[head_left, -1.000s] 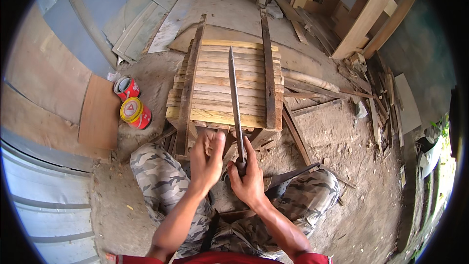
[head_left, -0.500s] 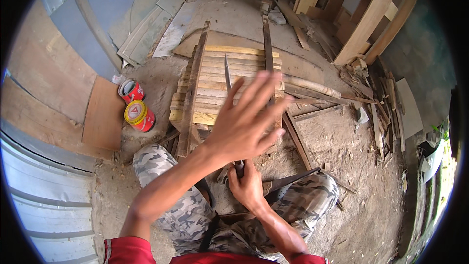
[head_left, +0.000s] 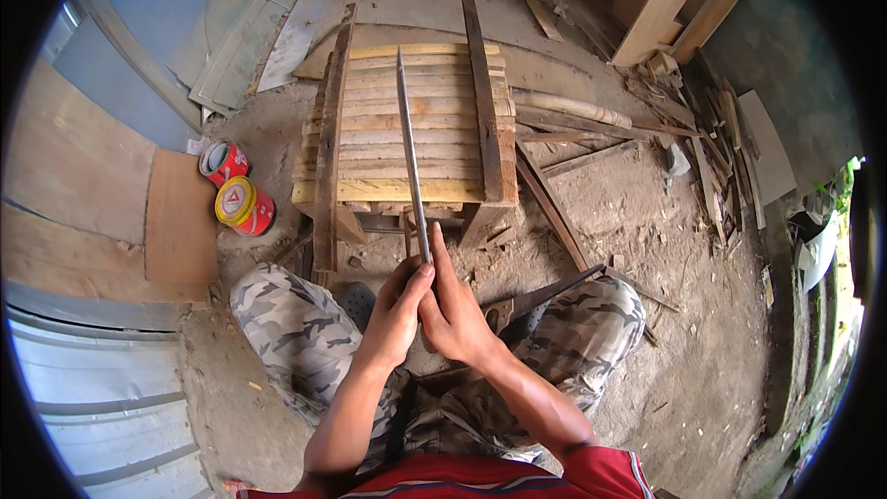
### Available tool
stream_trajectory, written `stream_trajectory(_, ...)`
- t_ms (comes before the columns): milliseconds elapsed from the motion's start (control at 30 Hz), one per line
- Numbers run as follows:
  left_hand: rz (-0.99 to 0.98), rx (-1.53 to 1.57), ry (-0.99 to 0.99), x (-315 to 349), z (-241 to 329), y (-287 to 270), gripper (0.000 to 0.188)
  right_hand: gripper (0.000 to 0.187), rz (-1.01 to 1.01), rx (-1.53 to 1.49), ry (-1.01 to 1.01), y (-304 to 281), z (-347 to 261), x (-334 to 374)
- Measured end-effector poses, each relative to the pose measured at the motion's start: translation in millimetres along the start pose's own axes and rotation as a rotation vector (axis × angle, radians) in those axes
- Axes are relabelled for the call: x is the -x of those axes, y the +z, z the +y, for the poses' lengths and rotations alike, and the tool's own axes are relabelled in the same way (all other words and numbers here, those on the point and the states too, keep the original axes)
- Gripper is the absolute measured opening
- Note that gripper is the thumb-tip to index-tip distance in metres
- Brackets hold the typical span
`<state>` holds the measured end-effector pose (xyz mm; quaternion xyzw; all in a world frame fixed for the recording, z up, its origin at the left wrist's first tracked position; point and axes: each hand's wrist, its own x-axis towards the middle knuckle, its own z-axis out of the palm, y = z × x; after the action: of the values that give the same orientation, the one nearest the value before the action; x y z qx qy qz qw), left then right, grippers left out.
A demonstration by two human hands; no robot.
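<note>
A long knife [head_left: 410,143] with a narrow steel blade points away from me, its edge turned up. My left hand [head_left: 392,310] closes around the base of the blade, thumb on top. Pressed against it, my right hand [head_left: 458,312] wraps the handle end, one finger stretched up beside the steel. The handle itself is hidden by my hands. Beyond the hands stands a low bench of stacked wooden slats [head_left: 407,143], with a dark left rail [head_left: 333,148] and a dark right rail [head_left: 480,92] lying across it. The blade hangs over the slats; I cannot tell whether it touches them.
Two paint cans, a closed yellow-lidded one [head_left: 246,206] and an open red one [head_left: 223,161], stand at left. A dark flat blade-like tool [head_left: 554,293] lies by my right knee [head_left: 596,314]. Scrap wood [head_left: 679,111] is heaped at right. Boards [head_left: 102,143] lean along the left wall.
My left hand, spread open above the blade before, has come down and closed at the blade's base beside my right hand. The view has shifted, and the blade now shows more fully.
</note>
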<state>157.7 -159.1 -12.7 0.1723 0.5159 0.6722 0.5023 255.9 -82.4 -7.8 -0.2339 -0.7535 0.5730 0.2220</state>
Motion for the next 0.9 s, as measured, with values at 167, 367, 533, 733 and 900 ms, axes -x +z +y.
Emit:
stream_trajectory(167,0.007,-0.096,0.026,-1,-3,-1,0.056,0.076,-0.061,0.039,-0.076,-3,5,1)
stream_trajectory(367,0.094,-0.107,0.084,2,-6,0,0.053,0.069,-0.08,0.09,-0.101,-5,-9,-1)
stream_trajectory(533,0.097,-0.139,0.076,5,-3,7,0.058,0.067,-0.084,0.144,-0.069,-11,-20,0)
stream_trajectory(733,0.044,-0.166,0.169,7,-7,5,0.063,0.067,-0.05,0.197,-0.087,-14,-25,0)
stream_trajectory(900,0.063,-0.115,0.166,11,-18,-1,0.06,0.068,0.0,0.214,-0.109,-9,-29,-1)
